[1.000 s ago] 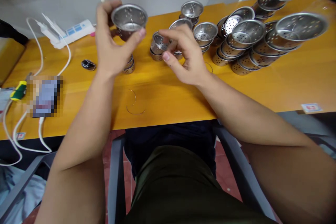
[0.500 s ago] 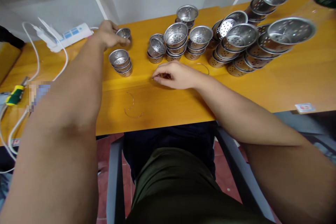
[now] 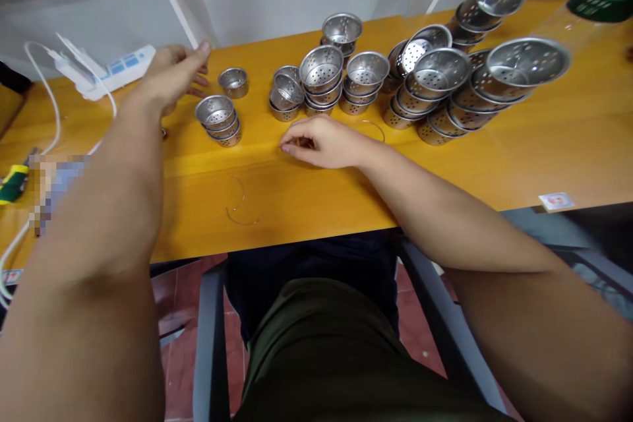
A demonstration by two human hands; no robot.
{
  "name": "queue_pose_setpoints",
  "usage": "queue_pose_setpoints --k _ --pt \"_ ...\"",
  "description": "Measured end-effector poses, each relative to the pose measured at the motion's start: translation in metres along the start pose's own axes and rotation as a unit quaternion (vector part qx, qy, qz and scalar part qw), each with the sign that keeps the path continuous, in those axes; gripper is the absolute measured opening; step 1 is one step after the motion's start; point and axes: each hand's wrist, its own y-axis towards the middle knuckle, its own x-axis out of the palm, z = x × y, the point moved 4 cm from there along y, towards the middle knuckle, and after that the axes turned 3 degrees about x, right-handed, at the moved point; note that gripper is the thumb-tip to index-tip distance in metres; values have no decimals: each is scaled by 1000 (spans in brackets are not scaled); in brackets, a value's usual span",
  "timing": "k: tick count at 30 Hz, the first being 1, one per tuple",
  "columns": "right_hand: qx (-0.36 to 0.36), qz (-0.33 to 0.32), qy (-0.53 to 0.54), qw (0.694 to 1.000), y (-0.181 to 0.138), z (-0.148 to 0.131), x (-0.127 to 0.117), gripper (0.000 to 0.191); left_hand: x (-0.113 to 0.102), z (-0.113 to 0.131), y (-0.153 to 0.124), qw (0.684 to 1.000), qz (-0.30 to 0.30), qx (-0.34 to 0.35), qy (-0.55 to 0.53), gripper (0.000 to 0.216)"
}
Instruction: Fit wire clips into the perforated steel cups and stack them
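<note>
Presently, through the head view, which is my only view, I see the single metal cup (image 3: 233, 82) standing upright on the table (image 3: 316, 198). My left hand (image 3: 173, 76) is just to the left of this cup, not touching it, with fingers spread and holding nothing that I can see. My right hand (image 3: 321, 142) lies to the right of the cup and nearer the front edge; its fingers are curled together, and I cannot tell if they pinch something.

I judge that the step in hand is leaving this cup, since it stands free. The next move, I think, calls for an opening that suits a cup's rim, and for care with the three-cup stack (image 3: 218, 120), which is near on the front side.

The cups are shiny, silvery and round, with flared rims; many have small holes. The table is smooth, orange-yellow, wood-like. In front of the cup lie thin curved strands (image 3: 240, 221).
</note>
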Motion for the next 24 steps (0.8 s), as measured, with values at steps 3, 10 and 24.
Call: queue_pose_setpoints --k 3,10,24 --pt "-5 31 6 999 2 -5 0 24 9 16 -46 979 -199 31 -29 99" --pt "-1 59 17 998 3 0 10 29 91 16 -119 996 -23 87 -15 127" --pt "50 177 -1 983 5 8 5 92 170 118 -149 977 -17 191 97 104"
